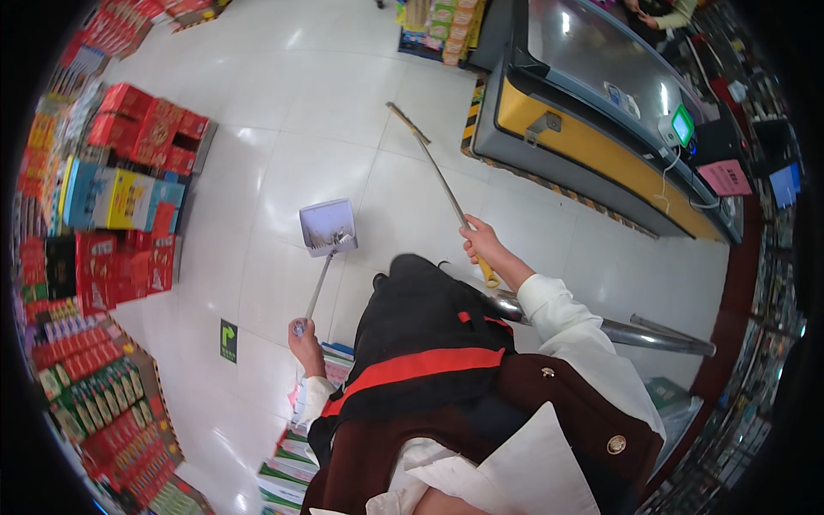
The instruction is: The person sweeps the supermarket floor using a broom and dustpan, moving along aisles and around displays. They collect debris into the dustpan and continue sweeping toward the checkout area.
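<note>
My left hand is closed around the upper end of the grey handle of a long-handled dustpan. The pan is pale lilac, with dark debris and bits of litter near its comb-toothed rear edge. My right hand grips the yellow end of a long metal pole, which carries a narrow floor squeegee or broom head; I cannot tell which. That head lies up and to the right of the dustpan, apart from it, over the white tiled floor.
At right stands a yellow and grey counter with a striped base; a person's hands show behind it. A metal rail runs beside my right arm. Stacked red boxes line the left. A green arrow sign marks the floor.
</note>
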Motion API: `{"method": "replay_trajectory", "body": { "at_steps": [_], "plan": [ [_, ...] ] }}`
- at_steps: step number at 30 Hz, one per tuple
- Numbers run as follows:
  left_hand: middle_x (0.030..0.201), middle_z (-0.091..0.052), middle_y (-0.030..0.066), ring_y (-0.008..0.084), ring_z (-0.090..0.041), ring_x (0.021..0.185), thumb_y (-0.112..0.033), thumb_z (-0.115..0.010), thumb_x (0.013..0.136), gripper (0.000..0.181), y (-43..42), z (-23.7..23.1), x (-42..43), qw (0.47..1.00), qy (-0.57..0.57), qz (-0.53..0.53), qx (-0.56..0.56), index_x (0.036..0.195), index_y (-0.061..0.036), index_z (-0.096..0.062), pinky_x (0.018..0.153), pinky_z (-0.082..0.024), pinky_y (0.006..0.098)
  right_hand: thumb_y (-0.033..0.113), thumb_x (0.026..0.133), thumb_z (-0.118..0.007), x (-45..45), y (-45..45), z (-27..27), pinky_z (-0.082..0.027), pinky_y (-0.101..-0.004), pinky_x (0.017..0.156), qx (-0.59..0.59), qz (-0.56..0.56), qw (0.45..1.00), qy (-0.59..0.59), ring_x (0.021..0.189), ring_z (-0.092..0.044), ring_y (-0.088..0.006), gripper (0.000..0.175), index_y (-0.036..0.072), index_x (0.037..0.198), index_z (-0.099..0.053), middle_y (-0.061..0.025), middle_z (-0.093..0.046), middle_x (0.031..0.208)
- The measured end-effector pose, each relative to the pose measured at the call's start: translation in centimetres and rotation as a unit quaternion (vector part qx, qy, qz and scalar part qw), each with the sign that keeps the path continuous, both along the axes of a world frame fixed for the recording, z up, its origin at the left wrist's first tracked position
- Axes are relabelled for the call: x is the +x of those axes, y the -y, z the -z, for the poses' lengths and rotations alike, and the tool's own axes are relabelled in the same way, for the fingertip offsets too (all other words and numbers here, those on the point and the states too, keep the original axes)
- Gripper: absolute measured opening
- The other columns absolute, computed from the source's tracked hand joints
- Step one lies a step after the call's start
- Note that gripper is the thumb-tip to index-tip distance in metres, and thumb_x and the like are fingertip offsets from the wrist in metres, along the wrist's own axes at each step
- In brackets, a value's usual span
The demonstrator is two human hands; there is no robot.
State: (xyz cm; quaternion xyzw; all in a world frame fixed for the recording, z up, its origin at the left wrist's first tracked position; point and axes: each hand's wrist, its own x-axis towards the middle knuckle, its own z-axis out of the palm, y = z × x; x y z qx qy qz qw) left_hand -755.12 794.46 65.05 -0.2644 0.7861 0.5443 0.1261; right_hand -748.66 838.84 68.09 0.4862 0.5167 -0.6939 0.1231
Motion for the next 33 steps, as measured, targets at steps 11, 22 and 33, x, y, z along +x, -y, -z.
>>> {"method": "replay_trajectory", "body": {
  "at_steps": [11,22,33],
  "plan": [
    [0.063,-0.047,-0.0035,0.0053,-0.036,0.046,-0.011,-0.064,0.081,0.01,-13.0,0.8,-25.6,0.988,0.037,0.146,-0.044,0.086,-0.0059,-0.059,0.04,-0.029,0.0228,0.019,0.089,-0.053,-15.2,-18.0,6.1,-0.042,-0.0319,0.04,0.215,-0.057,0.971,0.087,0.045,-0.049,-0.0156,0.044,0.012,0.132,-0.044,-0.0081,-0.052,0.066],
    [0.064,-0.046,-0.0061,0.0033,-0.037,0.053,-0.008,-0.065,0.08,0.01,-32.8,0.9,-44.3,0.954,0.123,0.257,-0.091,0.087,-0.008,-0.059,0.046,-0.029,0.0205,0.021,0.094,-0.041,-30.0,-37.5,26.7,-0.041,-0.036,0.04,0.247,0.019,0.948,0.2,0.043,-0.049,-0.0218,0.046,0.019,0.14,-0.042,-0.0103,-0.054,0.065],
    [0.071,-0.051,-0.0052,0.0043,-0.042,0.061,-0.007,-0.065,0.08,0.01,-38.1,3.7,-55.3,0.928,0.116,0.349,-0.064,0.088,-0.0049,-0.059,0.054,-0.035,0.0209,0.026,0.095,-0.045,-26.0,-32.4,12.9,-0.034,-0.0297,0.034,0.144,0.094,0.966,0.192,0.037,-0.036,-0.0115,0.042,0.026,0.136,-0.048,-0.0011,-0.043,0.053]
  ]
}}
